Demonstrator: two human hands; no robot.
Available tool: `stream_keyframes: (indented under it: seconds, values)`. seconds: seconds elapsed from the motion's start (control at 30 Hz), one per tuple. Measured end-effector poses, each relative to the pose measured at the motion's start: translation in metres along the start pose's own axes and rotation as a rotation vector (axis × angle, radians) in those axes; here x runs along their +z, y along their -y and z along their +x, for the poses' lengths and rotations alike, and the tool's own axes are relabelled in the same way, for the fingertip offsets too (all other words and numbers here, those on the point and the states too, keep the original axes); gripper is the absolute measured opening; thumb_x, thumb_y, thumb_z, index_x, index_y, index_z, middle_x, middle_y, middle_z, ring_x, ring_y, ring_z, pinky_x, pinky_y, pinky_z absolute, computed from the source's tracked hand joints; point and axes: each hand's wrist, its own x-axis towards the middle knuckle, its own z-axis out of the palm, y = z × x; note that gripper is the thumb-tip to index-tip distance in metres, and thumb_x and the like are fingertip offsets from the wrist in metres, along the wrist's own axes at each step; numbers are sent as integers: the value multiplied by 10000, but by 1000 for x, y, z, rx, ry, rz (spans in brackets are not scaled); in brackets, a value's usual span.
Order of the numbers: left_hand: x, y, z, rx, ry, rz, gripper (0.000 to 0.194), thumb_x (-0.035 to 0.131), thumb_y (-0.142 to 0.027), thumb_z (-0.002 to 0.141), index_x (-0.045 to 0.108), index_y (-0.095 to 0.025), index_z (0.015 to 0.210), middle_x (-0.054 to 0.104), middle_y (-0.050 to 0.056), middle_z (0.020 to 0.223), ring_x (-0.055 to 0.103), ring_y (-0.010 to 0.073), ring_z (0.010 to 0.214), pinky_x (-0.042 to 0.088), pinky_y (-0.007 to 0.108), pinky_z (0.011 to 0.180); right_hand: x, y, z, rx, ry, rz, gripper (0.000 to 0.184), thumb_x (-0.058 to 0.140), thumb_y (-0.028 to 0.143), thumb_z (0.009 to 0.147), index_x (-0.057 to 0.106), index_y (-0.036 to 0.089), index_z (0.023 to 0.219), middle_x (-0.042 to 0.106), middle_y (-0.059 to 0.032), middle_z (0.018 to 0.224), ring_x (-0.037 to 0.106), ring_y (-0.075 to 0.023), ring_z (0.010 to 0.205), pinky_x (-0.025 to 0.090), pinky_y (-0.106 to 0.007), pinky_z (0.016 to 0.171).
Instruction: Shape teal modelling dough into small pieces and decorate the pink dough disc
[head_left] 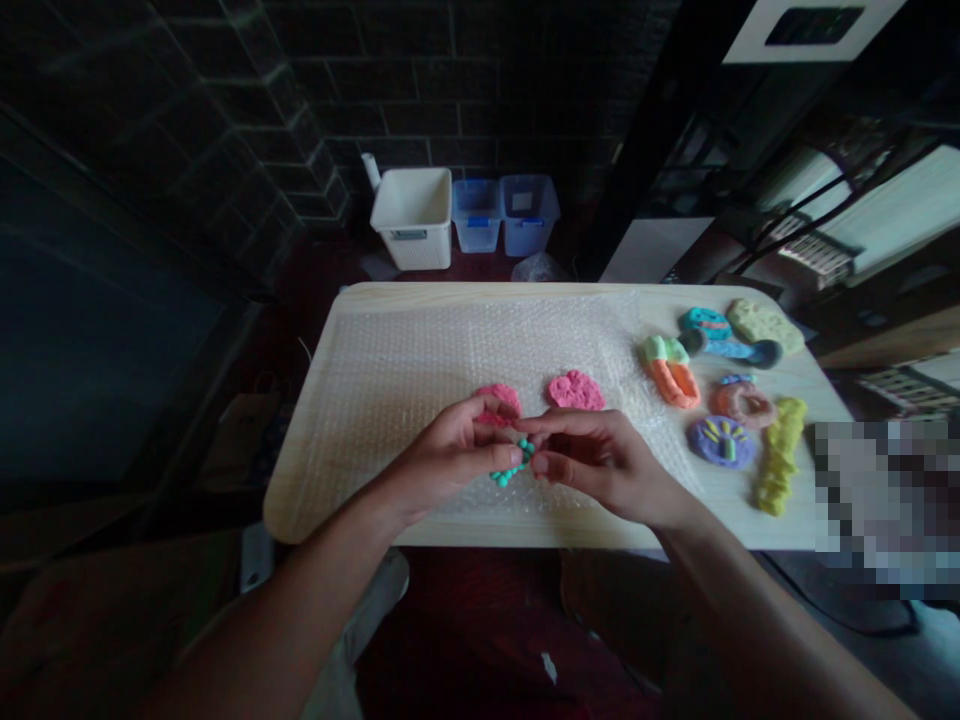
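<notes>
My left hand (457,450) and my right hand (600,460) meet over the near middle of a pale wooden table (300,500). Both pinch a small teal clay piece (514,462) made of little beads, held between the fingertips of the two hands. Just behind my left hand lies a flat pink clay piece (504,398), partly hidden by my fingers. A second pink clay piece (575,391) lies to its right. All rest on a sheet of bubble wrap (420,360).
Several finished clay shapes lie at the table's right: an orange and green one (670,372), a teal and blue one (720,338), a yellow-green slab (765,323), a purple disc (721,441), a yellow strip (780,455). Beyond the table stand a white bin (413,215) and two clear boxes (504,212).
</notes>
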Motion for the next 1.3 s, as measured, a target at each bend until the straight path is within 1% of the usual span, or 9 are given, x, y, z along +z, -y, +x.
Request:
stream_keyframes:
  seconds: [0.1, 0.27, 0.47, 0.57, 0.67, 0.83, 0.93, 1.17, 1.3]
  values:
    - [0, 0, -1, -28, 34, -14, 546, 887, -267, 794, 634, -176, 1268, 753, 47, 950, 701, 173, 853, 474, 275, 749, 0, 0, -1, 39, 32, 13, 235, 839, 203, 923, 847, 203, 1158, 843, -88, 1046, 783, -166, 900, 639, -288, 825]
    - [0, -5, -2, 1, -8, 18, 421, 884, -298, 816, 678, -160, 1156, 750, 58, 958, 699, 163, 815, 506, 284, 749, -1, -2, 0, 51, -13, 75, 173, 872, 237, 898, 851, 189, 1064, 840, -68, 906, 779, -162, 789, 659, -320, 803]
    - [2, -8, -2, 158, -27, 159, 343, 921, -258, 782, 741, -159, 1057, 771, 80, 1085, 732, 188, 942, 569, 312, 859, -2, -1, 3, -23, -160, 39, 207, 946, 240, 810, 844, 196, 984, 793, -36, 823, 715, -136, 714, 618, -276, 688]
    - [3, -6, -1, 218, -81, 225, 402, 905, -297, 814, 747, -162, 1158, 785, 92, 1061, 744, 201, 954, 580, 326, 881, -2, -1, 3, -37, -174, 40, 225, 957, 214, 788, 835, 195, 975, 774, -24, 807, 697, -125, 701, 602, -259, 671]
    - [3, -4, -1, 263, -120, 245, 474, 915, -317, 805, 739, -173, 1221, 791, 119, 1125, 753, 228, 1013, 594, 349, 912, -2, -3, 3, -43, -173, 36, 196, 940, 214, 808, 827, 193, 967, 774, -29, 819, 700, -129, 717, 601, -263, 680]
    - [1, 0, -1, 333, -115, 276, 296, 885, -328, 843, 782, -172, 1072, 794, 114, 1146, 747, 220, 1019, 592, 326, 901, -2, -6, 1, -41, -173, 38, 274, 960, 229, 783, 840, 210, 1028, 805, -45, 885, 734, -153, 791, 625, -286, 738]
    - [1, 1, -1, 337, -107, 275, 241, 873, -307, 857, 784, -173, 1035, 799, 98, 1101, 747, 199, 978, 584, 293, 859, -1, -6, 0, -20, -146, 17, 318, 947, 251, 807, 854, 217, 1109, 827, -58, 900, 746, -160, 786, 635, -302, 754]
    - [6, 0, -3, 313, -136, 301, 250, 880, -321, 844, 789, -164, 1016, 809, 75, 943, 741, 182, 840, 586, 280, 773, 0, -2, -1, -47, -148, -80, 252, 939, 318, 814, 887, 199, 1030, 831, -78, 800, 712, -158, 646, 605, -280, 608]
    - [7, 0, -3, 283, -129, 272, 263, 895, -325, 821, 802, -164, 1006, 804, 74, 920, 731, 179, 814, 591, 278, 755, 0, 0, -2, -86, -166, -148, 221, 926, 303, 817, 888, 187, 1002, 840, -91, 815, 704, -157, 627, 594, -280, 595]
